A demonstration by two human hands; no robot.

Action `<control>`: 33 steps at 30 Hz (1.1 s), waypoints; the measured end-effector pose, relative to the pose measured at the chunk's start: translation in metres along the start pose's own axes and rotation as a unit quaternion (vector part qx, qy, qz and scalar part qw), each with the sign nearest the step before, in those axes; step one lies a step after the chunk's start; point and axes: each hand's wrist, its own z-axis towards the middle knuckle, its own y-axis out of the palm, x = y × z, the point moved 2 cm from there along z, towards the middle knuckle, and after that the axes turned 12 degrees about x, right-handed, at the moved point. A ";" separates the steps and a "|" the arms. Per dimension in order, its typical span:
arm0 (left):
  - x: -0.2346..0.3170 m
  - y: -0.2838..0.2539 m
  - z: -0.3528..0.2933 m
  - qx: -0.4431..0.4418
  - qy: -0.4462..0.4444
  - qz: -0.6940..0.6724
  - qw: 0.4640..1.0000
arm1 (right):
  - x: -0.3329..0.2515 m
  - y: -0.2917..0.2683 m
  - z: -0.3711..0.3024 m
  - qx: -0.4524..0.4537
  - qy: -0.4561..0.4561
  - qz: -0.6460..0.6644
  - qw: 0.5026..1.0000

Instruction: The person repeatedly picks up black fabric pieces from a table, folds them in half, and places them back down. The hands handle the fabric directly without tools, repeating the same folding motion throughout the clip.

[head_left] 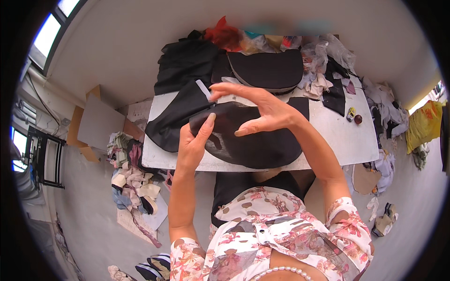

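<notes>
My left hand [191, 147] pinches the left edge of a curved piece of thin black fabric [253, 152], its thumb lying on top. The fabric is partly see-through and spreads over the front edge of the white table. Above it, my right hand [274, 110] is open, with thumb and fingers spread apart and nothing visible between them. Its fingertips are near a short white strip [203, 89]. Beside my left hand, another black fabric piece [171, 124] lies on the table.
The white table [349, 145] carries a black fabric stack [185, 65], a rounded black stack [267, 70], plastic bags [328, 49] and a small yellow object [351, 114]. Cloth scraps [136, 182] pile on the floor at left, near an open cardboard box [96, 124].
</notes>
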 end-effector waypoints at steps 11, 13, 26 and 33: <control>0.012 -0.065 -0.052 0.117 -0.006 -0.100 0.988 | -0.015 -0.078 -0.078 -0.094 0.225 -0.038 0.969; 0.007 -0.065 -0.060 0.112 -0.054 -0.116 0.985 | -0.031 -0.096 -0.097 -0.034 0.295 0.011 0.955; -0.112 -0.008 0.012 0.105 -0.105 0.077 0.986 | 0.032 -0.119 -0.169 0.184 0.439 -0.051 0.878; -0.136 -0.004 0.037 0.136 -0.039 0.279 0.950 | 0.061 -0.118 -0.171 0.223 0.475 -0.140 0.840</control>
